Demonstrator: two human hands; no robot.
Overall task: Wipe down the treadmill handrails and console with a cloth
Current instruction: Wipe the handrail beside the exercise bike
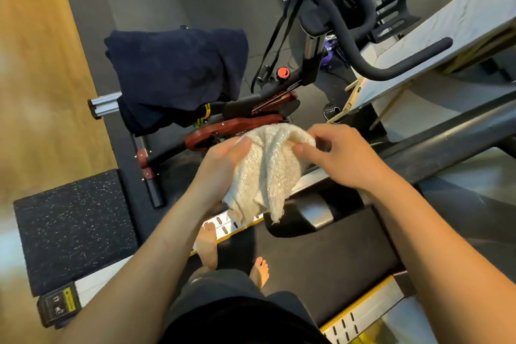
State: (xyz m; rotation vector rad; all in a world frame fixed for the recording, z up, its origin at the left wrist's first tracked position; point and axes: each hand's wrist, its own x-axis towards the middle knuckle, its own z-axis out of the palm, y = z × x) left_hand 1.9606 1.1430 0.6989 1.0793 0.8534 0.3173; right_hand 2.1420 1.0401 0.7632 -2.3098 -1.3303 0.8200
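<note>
Cream terry cloth hangs bunched between both hands above the treadmill's near-left side rail, its lower corners drooping toward the slotted silver strip with the yellow edge. The left hand cups the cloth from the left, palm against the fabric and thumb curled over its upper fold, so the grip is closed on the cloth. The right hand meets it from the right, thumb and fingertips pinching the top edge of the same fold; those fingers are also clamped on the cloth. Neither hand touches any part of the machine.

Below the hands runs the black treadmill belt, where two bare feet stand near its left edge, one partly on the side rail. A dark treadmill handrail slants across the right side of the view, just beyond the right hand and apart from the cloth. The console cannot be made out with certainty.

Past the treadmill's left side stands an exercise bike with a red and black frame, a red knob on its frame and curved black handlebars toward the upper right. A navy garment is draped over the bike's seat end. On the floor to the left lies a black speckled rubber mat, with pale wooden flooring beyond it along the left edge. A white slanted board leans at the upper right
</note>
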